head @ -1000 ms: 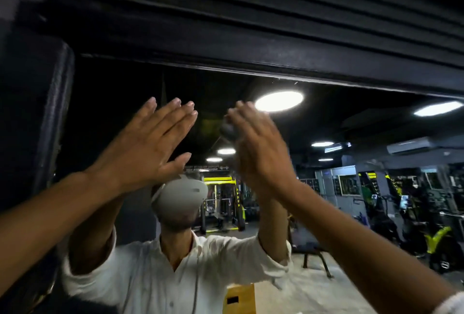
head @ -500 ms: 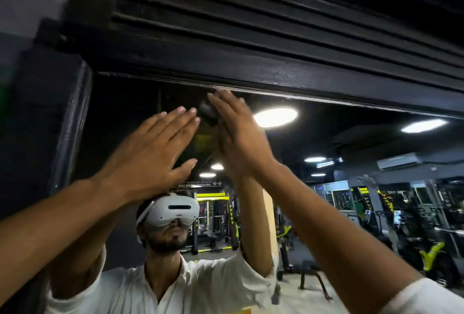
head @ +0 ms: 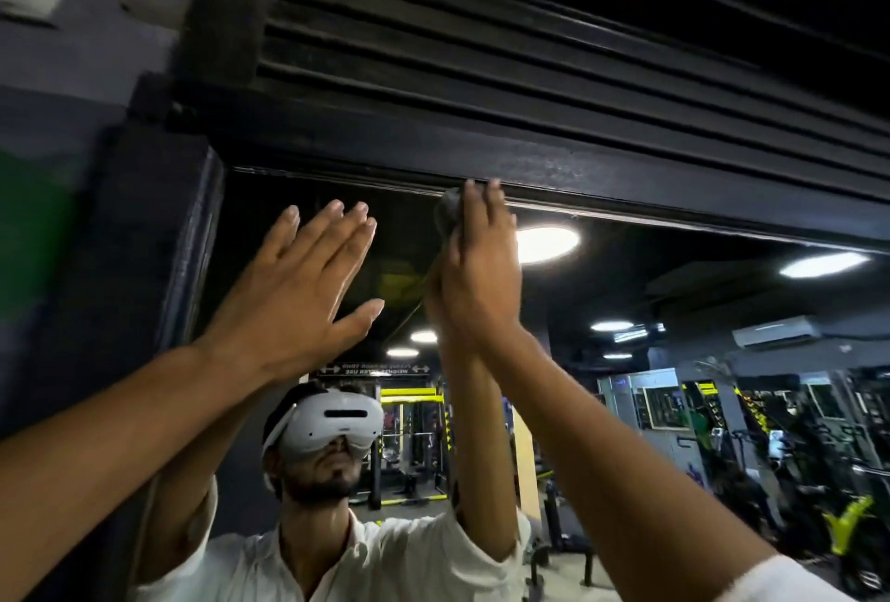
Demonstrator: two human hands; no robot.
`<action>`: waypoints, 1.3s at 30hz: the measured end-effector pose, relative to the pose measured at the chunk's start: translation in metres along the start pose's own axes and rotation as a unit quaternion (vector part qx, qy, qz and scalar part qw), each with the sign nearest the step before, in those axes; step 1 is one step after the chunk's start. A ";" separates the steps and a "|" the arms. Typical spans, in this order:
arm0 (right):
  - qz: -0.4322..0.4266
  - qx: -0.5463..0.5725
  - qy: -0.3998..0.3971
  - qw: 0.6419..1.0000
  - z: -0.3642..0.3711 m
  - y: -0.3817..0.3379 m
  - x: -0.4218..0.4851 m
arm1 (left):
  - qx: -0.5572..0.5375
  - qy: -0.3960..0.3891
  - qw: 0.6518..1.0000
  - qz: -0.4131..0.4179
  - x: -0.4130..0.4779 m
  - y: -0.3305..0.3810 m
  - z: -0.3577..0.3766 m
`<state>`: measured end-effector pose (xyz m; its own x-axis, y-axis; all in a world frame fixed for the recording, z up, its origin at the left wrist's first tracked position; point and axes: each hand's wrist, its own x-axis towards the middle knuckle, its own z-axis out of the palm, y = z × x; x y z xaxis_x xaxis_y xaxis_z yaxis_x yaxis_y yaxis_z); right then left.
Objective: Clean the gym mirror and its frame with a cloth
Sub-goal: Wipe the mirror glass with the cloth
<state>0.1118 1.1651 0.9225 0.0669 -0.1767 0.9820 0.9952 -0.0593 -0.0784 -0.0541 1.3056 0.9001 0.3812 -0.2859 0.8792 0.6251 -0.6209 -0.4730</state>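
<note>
High on the mirror [head: 674, 293], a right grip [head: 477, 283] presses the cloth [head: 447, 211] flat-fingered against the top edge (left grip [head: 294, 303] spread wide, empty); the frame [head: 626, 177] just above likely needs the next reach.

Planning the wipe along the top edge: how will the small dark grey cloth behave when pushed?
Probably floppy: the small dark grey cloth is bunched in a wad under the straight fingers of the right hand. Likely light, since finger pressure alone seems to pin it by the black top frame. It may bunch further when pushed.
</note>
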 end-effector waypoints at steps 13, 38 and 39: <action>0.055 -0.003 0.072 0.996 0.047 -0.059 -0.004 | 0.060 0.047 0.993 -0.089 -0.042 -0.069 -0.025; -0.270 0.047 -0.192 0.942 0.051 -0.125 -0.165 | -0.013 0.002 0.996 -0.090 -0.199 -0.041 -0.037; -0.302 0.028 -0.211 0.929 0.044 -0.117 -0.173 | -0.010 -0.006 0.996 -0.089 -0.211 -0.035 -0.038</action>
<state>-0.0125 1.2463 0.7692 -0.4937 0.2748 0.8251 0.8622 0.0307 0.5057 -0.1818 1.3600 0.7333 0.2747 -0.1612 0.9479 0.6694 -0.6757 -0.3088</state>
